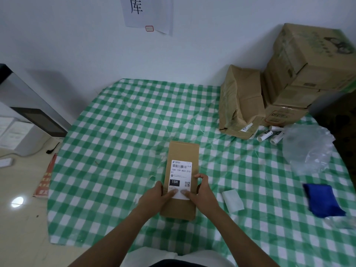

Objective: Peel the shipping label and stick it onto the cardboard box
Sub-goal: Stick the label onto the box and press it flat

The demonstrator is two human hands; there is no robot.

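I see both thumbs pressing the white printed shipping label (pixel 180 178) flat on the long brown cardboard box (pixel 182 151); my left hand (pixel 154 197) and right hand (pixel 202 193) clasp its sides (fingers curled around). It lies on green-checked cloth (pixel 115 151).
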